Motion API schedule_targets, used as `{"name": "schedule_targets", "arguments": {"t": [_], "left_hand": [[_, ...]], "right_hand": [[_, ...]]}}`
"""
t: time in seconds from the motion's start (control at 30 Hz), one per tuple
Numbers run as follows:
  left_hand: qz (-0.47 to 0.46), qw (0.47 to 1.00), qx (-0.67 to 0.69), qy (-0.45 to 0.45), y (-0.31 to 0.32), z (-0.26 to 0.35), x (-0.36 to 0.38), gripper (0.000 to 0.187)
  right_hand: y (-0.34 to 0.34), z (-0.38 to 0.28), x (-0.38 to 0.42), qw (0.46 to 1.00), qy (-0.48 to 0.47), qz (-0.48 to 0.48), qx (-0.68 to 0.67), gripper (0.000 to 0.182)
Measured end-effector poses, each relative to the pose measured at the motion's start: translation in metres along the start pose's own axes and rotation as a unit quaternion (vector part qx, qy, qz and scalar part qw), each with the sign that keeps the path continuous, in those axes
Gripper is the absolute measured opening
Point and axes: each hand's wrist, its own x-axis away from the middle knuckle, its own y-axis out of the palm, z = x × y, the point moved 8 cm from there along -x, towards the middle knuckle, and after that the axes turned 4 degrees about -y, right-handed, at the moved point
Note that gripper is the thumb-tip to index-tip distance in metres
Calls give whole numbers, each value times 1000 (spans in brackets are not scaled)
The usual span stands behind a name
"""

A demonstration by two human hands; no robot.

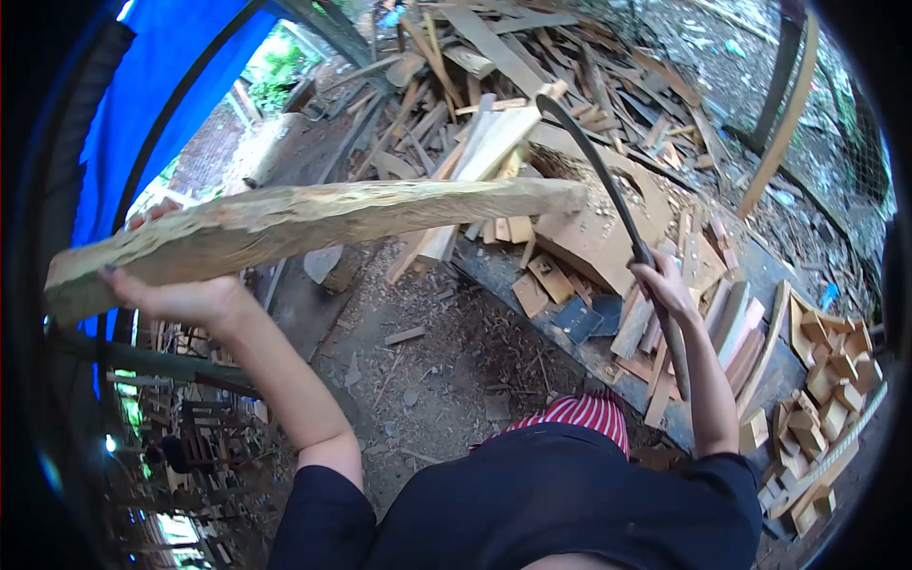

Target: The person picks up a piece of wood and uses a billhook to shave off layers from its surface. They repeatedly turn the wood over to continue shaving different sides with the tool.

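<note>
A long, rough-hewn wooden plank (313, 218) stretches across the left and middle of the view. My left hand (176, 296) is closed around its thick near end, thumb on the front side and fingertips showing over the far edge. My right hand (663, 285) grips a dark, curved machete (608, 171), with the blade pointing up and away and its hooked tip beyond the plank's far end. The long handle runs down below my fist. Under the plank's far end sits a big wooden block (594, 242), strewn with shavings.
Behind lies a big heap of scrap wood (589, 76). Cut strips (736, 323) lie on a low bench (494, 280) at right, beside a stack of small blocks (817, 399). Wood chips litter the dirt floor (418, 380). A blue tarp (161, 85) hangs at left.
</note>
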Motion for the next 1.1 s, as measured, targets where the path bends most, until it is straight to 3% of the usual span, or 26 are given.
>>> {"name": "schedule_targets", "arguments": {"t": [0.07,0.13,0.2,0.27,0.3,0.4,0.5,0.6,0.7,0.8,0.83,0.9,0.93,1.03,1.1], "left_hand": [[9,999,33,-35,8,1,7,51],[-101,986,115,-74,7,-1,-6,63],[-185,947,239,-109,-2,7,-36,66],[-200,941,253,-100,-37,-5,-71,65],[-254,917,289,-109,-37,-8,-69,60],[-87,981,159,-75,-52,0,-50,57],[-33,983,165,-73,-65,0,-43,52],[28,985,153,-68,-71,3,-35,49],[-7,991,131,-18,-57,19,-31,55],[1,993,114,-11,-45,34,-19,56],[0,996,86,-20,-44,36,-16,64],[-11,996,89,-29,-43,37,-13,64],[0,996,79,-30,-45,40,-10,63],[35,991,121,-46,-66,26,-8,61],[34,990,129,-40,-77,31,-1,62]], "right_hand": [[17,-34,21,999,-31,8,-32,39],[34,-43,32,999,-29,10,-23,46],[49,-46,40,999,-33,19,-30,37],[66,-55,46,997,-45,16,-55,31],[75,-57,48,996,-51,15,-70,27],[90,-78,51,997,-73,29,5,27],[106,-95,46,981,-140,79,107,33],[143,-162,55,974,-186,8,128,37],[173,-253,75,931,-338,-25,138,47],[185,-341,113,838,-529,13,133,58],[184,-358,119,839,-526,20,137,58],[184,-383,137,808,-562,35,171,60],[184,-373,137,811,-556,37,176,60],[198,-308,120,806,-437,-4,399,60],[205,-293,125,817,-446,-15,366,60]]}}
